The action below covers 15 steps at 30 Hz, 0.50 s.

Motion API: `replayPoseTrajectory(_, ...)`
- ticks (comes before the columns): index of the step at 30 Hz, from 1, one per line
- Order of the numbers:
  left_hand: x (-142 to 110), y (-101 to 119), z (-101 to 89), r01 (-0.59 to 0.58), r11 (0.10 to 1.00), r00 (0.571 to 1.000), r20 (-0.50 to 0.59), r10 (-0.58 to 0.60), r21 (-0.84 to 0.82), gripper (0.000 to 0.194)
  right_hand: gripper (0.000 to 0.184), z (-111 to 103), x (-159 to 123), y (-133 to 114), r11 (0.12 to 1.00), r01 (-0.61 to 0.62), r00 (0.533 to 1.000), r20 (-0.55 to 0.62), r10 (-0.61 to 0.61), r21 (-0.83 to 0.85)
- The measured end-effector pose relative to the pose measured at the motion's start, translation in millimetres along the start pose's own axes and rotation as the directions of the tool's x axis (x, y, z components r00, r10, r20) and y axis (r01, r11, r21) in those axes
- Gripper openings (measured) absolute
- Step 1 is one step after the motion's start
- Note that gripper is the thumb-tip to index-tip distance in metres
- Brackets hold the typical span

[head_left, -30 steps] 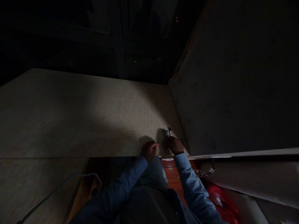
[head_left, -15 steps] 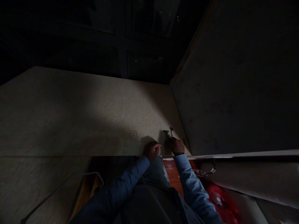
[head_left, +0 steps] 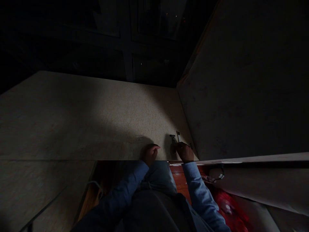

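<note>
My right hand [head_left: 185, 152] is low on the pale speckled surface [head_left: 116, 106], near its right corner, fingers pinched together. A thin stick with a small flat head [head_left: 178, 134] sticks out from its fingertips, its lower end hidden. Just left of that is a dark T-shaped thing [head_left: 172, 137], perhaps a razor, its lower part close to the same fingers; whether they touch it I cannot tell. My left hand [head_left: 150, 153] rests at the near edge with fingers curled, nothing visible in it. The light is dim and details are hard to see.
A small dark object [head_left: 191, 146] lies right of my right hand. A faint pale patch [head_left: 139, 138] shows on the surface. A tall panel [head_left: 241, 90] rises on the right. Below are a red bag [head_left: 228, 207] and a cable [head_left: 44, 207]. Dark window frames [head_left: 127, 61] stand behind.
My left hand has drawn away to the left. My right hand has shifted slightly right, while the stick and the T-shaped thing look almost unmoved.
</note>
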<state>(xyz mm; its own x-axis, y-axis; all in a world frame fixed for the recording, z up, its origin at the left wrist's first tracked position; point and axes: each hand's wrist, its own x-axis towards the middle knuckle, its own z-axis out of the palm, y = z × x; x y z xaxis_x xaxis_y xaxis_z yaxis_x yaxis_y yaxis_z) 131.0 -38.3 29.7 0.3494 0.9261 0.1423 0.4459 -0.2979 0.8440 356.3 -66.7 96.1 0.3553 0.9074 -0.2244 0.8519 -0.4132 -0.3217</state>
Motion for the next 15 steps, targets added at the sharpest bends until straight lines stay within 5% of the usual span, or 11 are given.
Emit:
replayPoseTrajectory(3, 8.8, -14.3, -40.3, 0.027, 0.998, 0.996, -0.090, -0.022, 0.064, 0.033, 0.031, -2.4, -8.9, 2.8, 0.995, 0.053, 0.998, -0.027, -0.051, 0.089)
replayPoseTrajectory(7, 24.1, -37.4, -82.3, 0.060, 0.966, 0.996, -0.073, -0.043, 0.251, 0.069, 0.034, 4.1, -20.7, -0.4, 0.961, 0.159, 0.987, -0.022, -0.158, 0.224)
replayPoseTrajectory(15, 28.9, -56.4, -94.5, 0.074, 0.957, 0.997, -0.034, -0.067, 0.279, 0.066, 0.032, 24.0, -28.5, -16.6, 0.866, 0.283, 0.953, -0.021, -0.302, 0.412)
